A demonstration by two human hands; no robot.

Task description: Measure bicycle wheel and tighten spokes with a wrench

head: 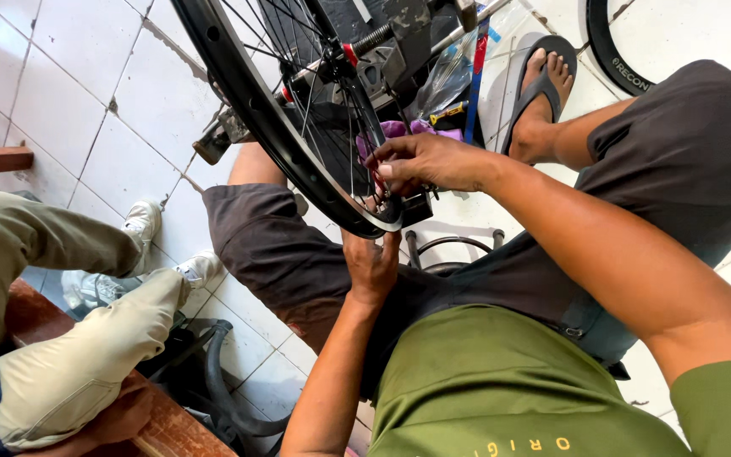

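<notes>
Right hand (429, 161) arched over wheel rim (298, 156), grip pinching a spoke, left hand (371, 267) cupping rim's underside

top: olive-green short-sleeved cotton T-shirt (484, 381), yellow lettering on the chest
legs: dark grey-brown fabric shorts (687, 152)
far foot: dark rubber flip-flop sandal (552, 80)

Lighting: bright, even daylight; soft shadows. Glare: white floor tiles (86, 101), upper left. Focus: sharp centre; edges mildly stretched.
</notes>
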